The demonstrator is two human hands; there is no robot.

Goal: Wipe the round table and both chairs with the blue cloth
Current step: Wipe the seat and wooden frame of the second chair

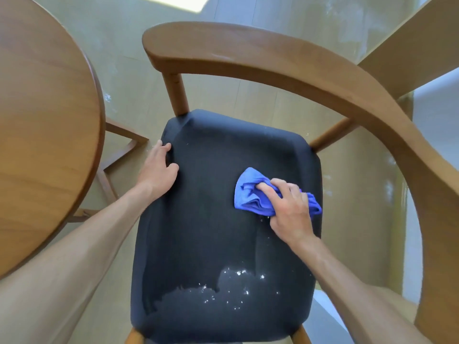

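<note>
Right hand (290, 207) grips bunched blue cloth (250, 194) on seat (211, 219); left hand (157, 168) rests open at its edge.

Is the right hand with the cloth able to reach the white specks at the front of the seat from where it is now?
Probably yes. The right hand holds the blue cloth on the dark seat, and only bare seat lies between it and the white specks.

Head camera, looking steeply down, close above chair seat (223, 219)
</note>
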